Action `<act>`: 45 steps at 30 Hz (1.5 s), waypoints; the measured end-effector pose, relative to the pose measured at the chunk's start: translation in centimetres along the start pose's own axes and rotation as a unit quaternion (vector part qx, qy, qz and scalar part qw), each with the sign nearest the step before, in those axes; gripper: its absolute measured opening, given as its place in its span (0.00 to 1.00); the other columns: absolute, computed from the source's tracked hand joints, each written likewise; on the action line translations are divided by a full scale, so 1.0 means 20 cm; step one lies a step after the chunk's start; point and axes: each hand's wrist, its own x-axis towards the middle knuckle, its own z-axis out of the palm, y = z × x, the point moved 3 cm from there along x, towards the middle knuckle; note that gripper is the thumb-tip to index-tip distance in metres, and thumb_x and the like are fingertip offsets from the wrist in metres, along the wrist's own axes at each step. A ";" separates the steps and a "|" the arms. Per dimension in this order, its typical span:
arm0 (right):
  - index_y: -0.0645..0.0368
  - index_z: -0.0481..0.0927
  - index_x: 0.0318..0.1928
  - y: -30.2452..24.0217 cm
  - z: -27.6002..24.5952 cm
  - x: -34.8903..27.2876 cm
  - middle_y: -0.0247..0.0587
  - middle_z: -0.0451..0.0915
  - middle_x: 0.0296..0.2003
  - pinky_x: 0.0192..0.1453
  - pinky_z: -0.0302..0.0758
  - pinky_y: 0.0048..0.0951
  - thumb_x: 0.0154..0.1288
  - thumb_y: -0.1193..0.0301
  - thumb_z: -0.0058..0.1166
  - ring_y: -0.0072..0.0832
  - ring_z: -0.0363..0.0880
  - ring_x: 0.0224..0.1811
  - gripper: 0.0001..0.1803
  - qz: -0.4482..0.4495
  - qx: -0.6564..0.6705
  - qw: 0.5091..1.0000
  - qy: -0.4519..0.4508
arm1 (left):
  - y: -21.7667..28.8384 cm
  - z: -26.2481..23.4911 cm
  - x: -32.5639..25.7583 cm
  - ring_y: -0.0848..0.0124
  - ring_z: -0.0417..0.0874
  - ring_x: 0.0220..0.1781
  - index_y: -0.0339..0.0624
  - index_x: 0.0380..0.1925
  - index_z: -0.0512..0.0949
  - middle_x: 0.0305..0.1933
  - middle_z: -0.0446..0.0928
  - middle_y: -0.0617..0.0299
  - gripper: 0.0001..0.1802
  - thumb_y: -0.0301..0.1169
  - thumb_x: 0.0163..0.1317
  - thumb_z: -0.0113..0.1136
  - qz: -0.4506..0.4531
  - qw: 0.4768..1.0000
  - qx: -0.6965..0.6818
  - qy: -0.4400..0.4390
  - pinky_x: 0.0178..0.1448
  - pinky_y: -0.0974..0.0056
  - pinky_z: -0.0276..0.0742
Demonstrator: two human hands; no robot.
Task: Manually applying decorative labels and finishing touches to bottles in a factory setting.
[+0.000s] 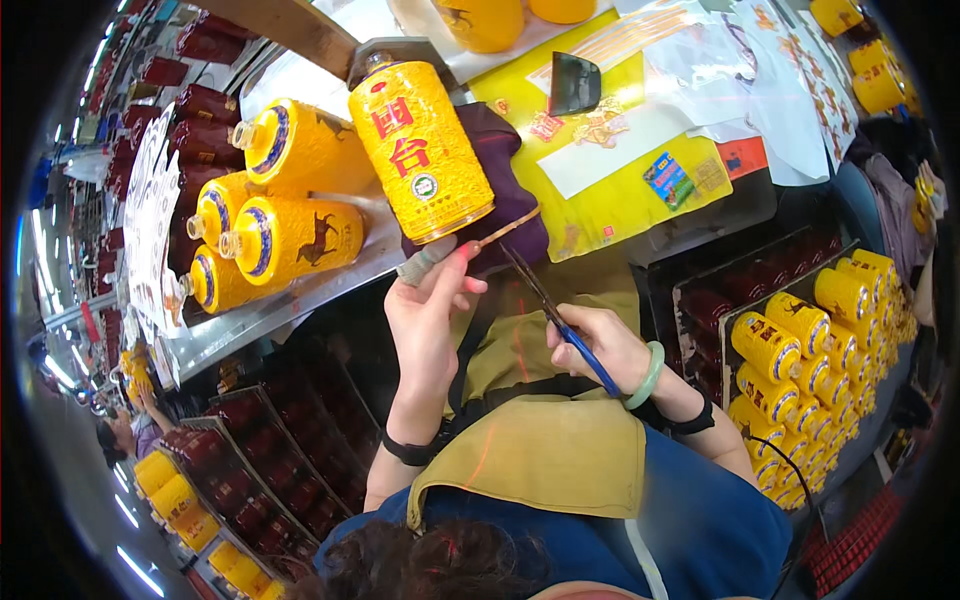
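Note:
My left hand (425, 310) pinches one end of a thin gold-brown strip (512, 227) between thumb and forefinger; a pale grey cover (424, 264) wraps one finger. In my right hand (603, 345) is a long slim pair of tweezers (545, 302), dark at the tip and blue along the handle. Its tip points at the strip; whether they touch I cannot tell. Just beyond both hands a yellow textured bottle (425, 150) with red characters lies on a dark purple cloth (500, 150), its base toward me and its neck in a dark angular holder (440, 62).
Several yellow bottles (305, 240) lie left of the cloth. On the right, a yellow mat (620, 225) carries decal sheets, a dark glossy piece (575, 84) and a small colourful packet (668, 182). Stacked yellow bottles (770, 345) and dark red crates (300, 440) flank my seat.

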 end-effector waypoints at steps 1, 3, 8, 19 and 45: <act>0.62 0.75 0.35 0.01 0.01 0.00 0.34 0.73 0.25 0.30 0.69 0.27 0.67 0.48 0.62 0.21 0.71 0.26 0.27 0.014 0.015 1.000 -0.003 | 0.01 0.01 0.00 0.77 0.83 0.33 0.36 0.51 0.79 0.50 0.85 0.52 0.14 0.27 0.68 0.64 0.002 1.000 0.010 0.002 0.34 0.76 0.73; 0.63 0.77 0.34 0.03 0.02 0.01 0.37 0.75 0.23 0.32 0.69 0.32 0.67 0.45 0.62 0.24 0.74 0.26 0.29 0.049 0.044 0.998 -0.022 | 0.02 0.04 0.00 0.78 0.81 0.31 0.35 0.49 0.80 0.47 0.86 0.54 0.15 0.26 0.64 0.68 0.005 1.000 0.025 0.013 0.33 0.76 0.71; 0.63 0.78 0.35 0.02 0.03 0.04 0.38 0.76 0.22 0.31 0.70 0.31 0.67 0.46 0.62 0.24 0.74 0.25 0.28 0.022 0.002 1.000 -0.020 | 0.03 0.06 0.00 0.79 0.82 0.28 0.34 0.47 0.81 0.43 0.86 0.55 0.14 0.24 0.62 0.70 -0.006 0.999 0.015 0.040 0.29 0.77 0.69; 0.64 0.81 0.35 0.00 0.06 0.07 0.34 0.81 0.24 0.29 0.69 0.25 0.64 0.55 0.68 0.16 0.72 0.24 0.21 0.058 0.089 0.994 -0.009 | 0.02 0.02 0.02 0.79 0.81 0.28 0.34 0.46 0.82 0.40 0.86 0.58 0.14 0.25 0.61 0.71 -0.022 0.999 0.016 0.021 0.30 0.77 0.69; 0.65 0.78 0.31 -0.15 -0.10 -0.05 0.39 0.78 0.24 0.27 0.68 0.26 0.58 0.67 0.72 0.19 0.71 0.22 0.16 -0.069 -0.088 0.975 0.191 | 0.03 -0.04 -0.01 0.79 0.79 0.28 0.37 0.48 0.80 0.42 0.86 0.57 0.17 0.24 0.59 0.72 -0.012 0.999 0.009 0.051 0.31 0.76 0.68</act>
